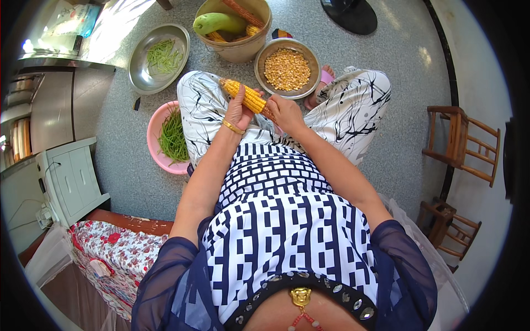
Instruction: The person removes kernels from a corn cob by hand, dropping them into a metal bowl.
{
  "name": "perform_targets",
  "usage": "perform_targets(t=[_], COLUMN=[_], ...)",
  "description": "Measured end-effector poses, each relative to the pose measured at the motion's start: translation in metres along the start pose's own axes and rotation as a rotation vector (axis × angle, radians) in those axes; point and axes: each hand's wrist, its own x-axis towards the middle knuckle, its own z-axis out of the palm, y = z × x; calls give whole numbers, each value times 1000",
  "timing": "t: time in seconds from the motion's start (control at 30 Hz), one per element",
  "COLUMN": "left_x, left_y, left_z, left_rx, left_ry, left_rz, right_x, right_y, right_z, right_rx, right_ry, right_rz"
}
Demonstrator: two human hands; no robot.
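Observation:
A dried ear of corn (pixel 249 99) lies slantwise above my lap, its pointed tip toward the upper left. My left hand (pixel 239 111) grips its middle, thumb along the yellow kernels. Around the lower right end, where bare reddish cob (pixel 268 114) shows, my right hand (pixel 286 111) is closed; its fingertips are partly hidden. Just past my hands stands a metal bowl (pixel 259 74) with loose corn kernels (pixel 287 69) in it. Behind that, a plastic bucket (pixel 238 51) holds a long green gourd (pixel 218 23), a stripped cob (pixel 243 12) and more corn ears.
At left are a metal basin (pixel 138 82) of cut green pieces (pixel 163 57) and a pink basin (pixel 154 145) of green beans (pixel 174 136). Wooden chairs (pixel 455 138) line the right wall. A pale cabinet (pixel 74 180) and a floral-covered bed (pixel 120 248) stand lower left. A black round base (pixel 352 16) is far right.

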Motion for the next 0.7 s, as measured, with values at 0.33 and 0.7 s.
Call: perform_targets(t=[0.33, 0.7], left_x=[1, 2], left_y=[0, -1], left_z=[-2, -5], left_rx=[1, 73], left_ry=[47, -5], left_rz=[-1, -3], right_x=[14, 13], right_y=[-2, 16], right_z=[-18, 0], right_rx=[278, 369], right_ry=[235, -340], right_rz=[141, 365])
